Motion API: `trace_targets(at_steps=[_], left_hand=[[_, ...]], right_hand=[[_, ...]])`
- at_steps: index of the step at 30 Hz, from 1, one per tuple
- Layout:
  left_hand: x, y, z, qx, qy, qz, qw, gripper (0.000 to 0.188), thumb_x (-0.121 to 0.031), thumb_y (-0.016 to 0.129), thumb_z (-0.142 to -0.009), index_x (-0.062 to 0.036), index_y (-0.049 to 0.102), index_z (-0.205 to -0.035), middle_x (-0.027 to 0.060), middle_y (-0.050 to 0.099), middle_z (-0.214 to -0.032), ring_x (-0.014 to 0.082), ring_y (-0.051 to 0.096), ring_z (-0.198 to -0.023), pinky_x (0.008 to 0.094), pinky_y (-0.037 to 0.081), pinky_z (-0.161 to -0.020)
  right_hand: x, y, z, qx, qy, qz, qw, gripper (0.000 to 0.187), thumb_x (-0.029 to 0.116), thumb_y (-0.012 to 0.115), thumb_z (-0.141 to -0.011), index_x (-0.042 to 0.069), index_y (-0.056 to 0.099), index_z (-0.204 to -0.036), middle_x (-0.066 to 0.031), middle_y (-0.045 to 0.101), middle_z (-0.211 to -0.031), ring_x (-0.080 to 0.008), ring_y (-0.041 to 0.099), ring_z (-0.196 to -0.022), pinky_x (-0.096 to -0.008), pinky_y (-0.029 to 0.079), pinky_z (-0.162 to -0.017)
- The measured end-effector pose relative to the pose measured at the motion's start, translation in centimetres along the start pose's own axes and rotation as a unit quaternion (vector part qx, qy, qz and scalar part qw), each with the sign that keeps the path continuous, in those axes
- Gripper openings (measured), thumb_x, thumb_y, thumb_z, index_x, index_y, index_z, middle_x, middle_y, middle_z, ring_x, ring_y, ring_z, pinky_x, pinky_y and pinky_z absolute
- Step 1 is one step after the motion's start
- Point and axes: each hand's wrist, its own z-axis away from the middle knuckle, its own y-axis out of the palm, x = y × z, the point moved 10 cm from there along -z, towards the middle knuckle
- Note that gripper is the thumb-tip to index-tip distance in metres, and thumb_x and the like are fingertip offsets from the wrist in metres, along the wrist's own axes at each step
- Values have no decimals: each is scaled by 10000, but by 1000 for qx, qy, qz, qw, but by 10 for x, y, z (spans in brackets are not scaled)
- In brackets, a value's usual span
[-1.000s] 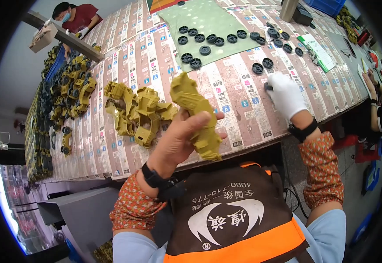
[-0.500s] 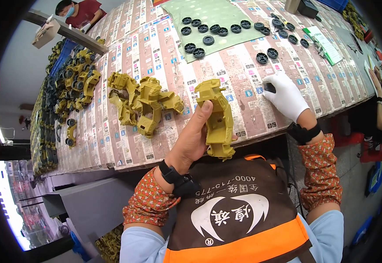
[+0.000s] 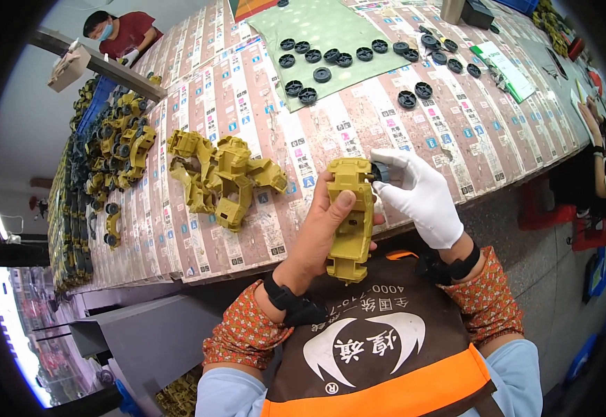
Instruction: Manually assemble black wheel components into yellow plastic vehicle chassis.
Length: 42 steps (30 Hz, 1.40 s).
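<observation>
My bare left hand [image 3: 321, 233] grips an olive-yellow plastic toy car body [image 3: 353, 221], its hollow underside facing me and its long side upright, just in front of the table edge. In my white-gloved right hand [image 3: 418, 198] a black toy wheel [image 3: 379, 172] is pinched between thumb and fingers. The wheel is against the upper right side of the car body; whether it sits on an axle there I cannot tell. A heap of similar car bodies [image 3: 232, 174] lies on the table left of my hands.
Loose black wheels [image 3: 322, 74] lie on a pale green cloth [image 3: 358, 28] at the back and beside it. Many toy cars with wheels [image 3: 126, 139] are piled at the left. A green-edged booklet [image 3: 503, 73] lies at the right. A masked co-worker [image 3: 126, 35] is at the far left.
My right hand has moved left with the wheel, from over the table to the car body. My left hand has turned the car body and lowered it slightly.
</observation>
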Motion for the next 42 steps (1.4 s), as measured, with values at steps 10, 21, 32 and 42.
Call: trace_targets(at_steps=[10,21,32,42], left_hand=[[-3,4,2,-19,117,-127,985,623,-218,649,-1032,-127,253,-1504,104,515,-1316,178,582,-1151,326,522,-947],[1,5,5,-6,172,-310,935,672,-174,665,-1007,-107,225,-1512,169,493,-1300,241,544,-1198,361,456,-1030],[5,-26,-14,-25,36,-166,985,534,-211,650,-1016,-139,324,-1433,93,579,-1206,214,670,-1003,341,596,-755],[-34,-56,-5,-83,79,-4,993,390,-304,604,-1035,-84,498,-1339,134,624,-1191,315,689,-1036,483,644,-750]], right_hand=[[4,6,35,-96,-33,-41,994,501,-36,599,-996,-59,477,-1482,-126,678,-1264,-122,644,-1094,-274,549,-917],[50,28,56,-89,-167,346,919,797,-62,581,-730,10,462,-1514,-290,684,-931,-456,694,-825,-428,563,-755],[19,5,-18,13,-180,364,914,559,97,550,-824,94,610,-1380,-228,718,-908,-413,709,-887,-488,571,-810],[0,-87,-170,-159,-120,673,712,84,61,623,-829,52,691,-878,-209,674,-1000,-388,698,-865,-490,567,-753]])
